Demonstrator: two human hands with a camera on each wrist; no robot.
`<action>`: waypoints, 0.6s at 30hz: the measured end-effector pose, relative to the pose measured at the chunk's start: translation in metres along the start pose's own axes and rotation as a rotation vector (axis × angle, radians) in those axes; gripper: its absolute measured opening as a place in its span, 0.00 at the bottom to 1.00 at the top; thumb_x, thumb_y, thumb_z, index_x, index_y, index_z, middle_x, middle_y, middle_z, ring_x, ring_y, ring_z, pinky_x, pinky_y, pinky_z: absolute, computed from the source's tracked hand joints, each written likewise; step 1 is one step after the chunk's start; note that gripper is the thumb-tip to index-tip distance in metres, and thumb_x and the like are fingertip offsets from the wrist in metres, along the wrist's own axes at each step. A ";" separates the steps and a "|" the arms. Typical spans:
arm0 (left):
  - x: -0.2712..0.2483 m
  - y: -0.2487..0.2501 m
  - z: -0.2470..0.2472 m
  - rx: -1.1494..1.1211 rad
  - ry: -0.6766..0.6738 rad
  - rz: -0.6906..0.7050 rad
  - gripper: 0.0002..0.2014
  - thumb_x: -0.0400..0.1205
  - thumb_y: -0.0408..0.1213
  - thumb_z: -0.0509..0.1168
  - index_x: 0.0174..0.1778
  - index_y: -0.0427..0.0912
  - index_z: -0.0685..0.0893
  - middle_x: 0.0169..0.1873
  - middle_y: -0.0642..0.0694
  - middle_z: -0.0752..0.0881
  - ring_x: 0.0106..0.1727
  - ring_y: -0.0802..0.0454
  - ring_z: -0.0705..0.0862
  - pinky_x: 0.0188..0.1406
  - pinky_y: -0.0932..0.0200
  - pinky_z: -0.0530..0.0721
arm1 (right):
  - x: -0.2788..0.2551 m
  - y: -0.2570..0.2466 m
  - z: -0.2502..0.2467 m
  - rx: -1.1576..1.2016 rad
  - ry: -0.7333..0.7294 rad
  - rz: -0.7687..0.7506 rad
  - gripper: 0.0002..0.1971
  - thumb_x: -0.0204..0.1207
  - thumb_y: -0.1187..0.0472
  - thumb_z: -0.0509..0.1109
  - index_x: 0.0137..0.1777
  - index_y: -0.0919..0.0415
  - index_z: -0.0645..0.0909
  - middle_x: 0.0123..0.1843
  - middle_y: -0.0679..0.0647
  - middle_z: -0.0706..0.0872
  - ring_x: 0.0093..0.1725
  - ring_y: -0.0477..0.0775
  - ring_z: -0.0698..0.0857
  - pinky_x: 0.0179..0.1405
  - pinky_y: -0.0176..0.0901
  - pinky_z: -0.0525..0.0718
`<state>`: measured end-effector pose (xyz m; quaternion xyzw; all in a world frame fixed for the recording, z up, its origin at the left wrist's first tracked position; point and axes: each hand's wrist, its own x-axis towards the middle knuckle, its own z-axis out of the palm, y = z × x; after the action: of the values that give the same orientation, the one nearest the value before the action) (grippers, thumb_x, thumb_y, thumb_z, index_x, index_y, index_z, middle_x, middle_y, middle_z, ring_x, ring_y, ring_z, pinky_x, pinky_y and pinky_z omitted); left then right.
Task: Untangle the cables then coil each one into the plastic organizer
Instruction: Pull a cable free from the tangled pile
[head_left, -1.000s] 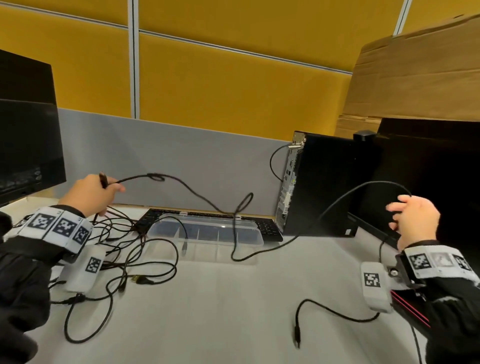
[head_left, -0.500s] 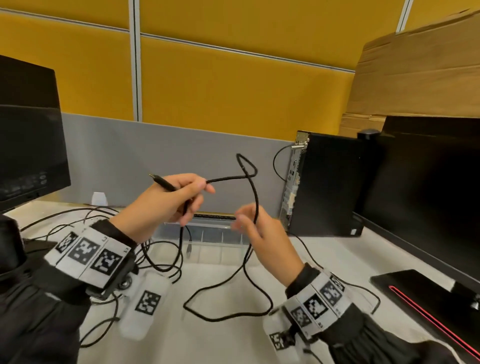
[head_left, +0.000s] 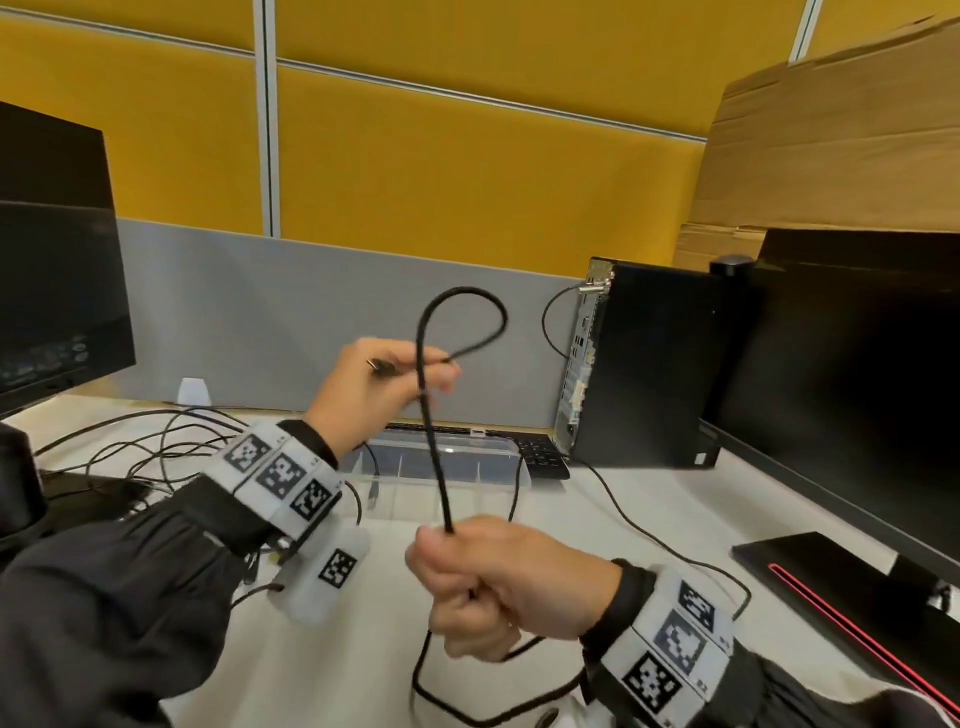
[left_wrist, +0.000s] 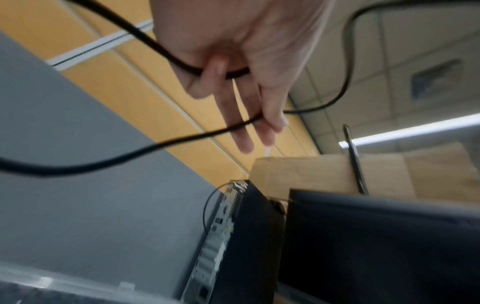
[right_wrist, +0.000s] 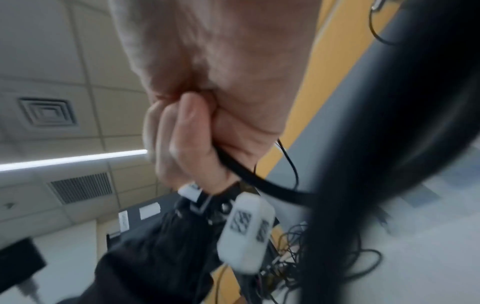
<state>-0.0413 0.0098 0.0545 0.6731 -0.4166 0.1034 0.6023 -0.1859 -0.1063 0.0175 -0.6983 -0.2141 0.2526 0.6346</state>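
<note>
Fingers of both hands grip black cable (head_left: 435, 447); organizer (head_left: 498, 470), keyboard (head_left: 540, 454), PC tower (head_left: 644, 364) behind.

From my station, the head camera looks forward and down over the desk (head_left: 649, 519) from close range. Each wrist camera sits hard against its palm, tilted up toward the ceiling. Head and left wrist views share the computer tower (head_left: 644, 364) (left_wrist: 249, 236) at 2 o'clock.
</note>
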 end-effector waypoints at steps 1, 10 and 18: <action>0.004 0.001 -0.006 -0.038 0.065 0.024 0.05 0.75 0.30 0.70 0.40 0.44 0.89 0.31 0.55 0.90 0.31 0.60 0.87 0.36 0.68 0.83 | -0.003 0.005 -0.002 -0.032 -0.022 0.062 0.21 0.82 0.46 0.48 0.26 0.48 0.63 0.23 0.47 0.52 0.22 0.48 0.51 0.17 0.29 0.53; 0.020 -0.005 -0.113 0.349 0.451 0.066 0.06 0.77 0.45 0.70 0.48 0.57 0.88 0.30 0.73 0.86 0.41 0.66 0.85 0.49 0.64 0.83 | -0.086 0.018 -0.115 -0.689 0.713 0.378 0.19 0.78 0.39 0.56 0.33 0.51 0.70 0.28 0.43 0.69 0.27 0.43 0.68 0.34 0.35 0.70; 0.005 -0.020 -0.152 0.647 0.364 -0.182 0.04 0.78 0.51 0.67 0.41 0.63 0.88 0.35 0.58 0.88 0.51 0.50 0.85 0.57 0.42 0.82 | -0.150 0.031 -0.180 -1.244 1.187 0.886 0.17 0.87 0.54 0.51 0.70 0.56 0.72 0.63 0.59 0.81 0.63 0.62 0.80 0.63 0.51 0.76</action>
<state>0.0307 0.1427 0.0820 0.8332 -0.1872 0.2935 0.4296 -0.1913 -0.3424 0.0111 -0.9408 0.3286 -0.0832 0.0035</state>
